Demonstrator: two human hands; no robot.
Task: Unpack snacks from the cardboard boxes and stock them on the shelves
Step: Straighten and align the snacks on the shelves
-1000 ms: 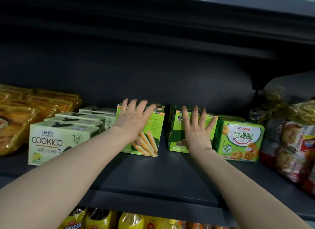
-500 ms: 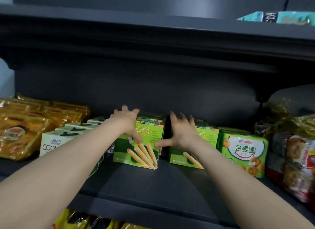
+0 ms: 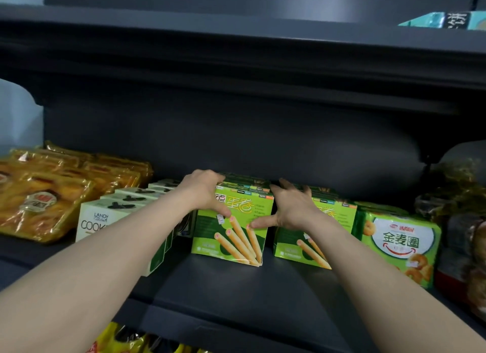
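Observation:
A green egg-roll box [image 3: 231, 237] stands at the middle of the dark shelf [image 3: 231, 289], at the front of a row of like boxes. My left hand [image 3: 202, 192] grips its top left corner, fingers curled over the top and thumb on the front face. My right hand [image 3: 292, 208] holds its right side: the thumb presses the front face and the fingers reach over the gap towards a second green egg-roll box [image 3: 297, 250] beside it. No cardboard carton is in view.
White Cookico boxes [image 3: 94, 221] line up left of the green boxes, with orange snack bags [image 3: 44, 203] beyond. A green ring-biscuit pack [image 3: 399, 239] and wrapped bags [image 3: 462, 221] fill the right. An upper shelf [image 3: 236, 34] overhangs; yellow bags [image 3: 118, 339] lie below.
Both hands went from lying flat against the fronts of the two green boxes to clasping the left box at its sides. The view has risen and moved closer.

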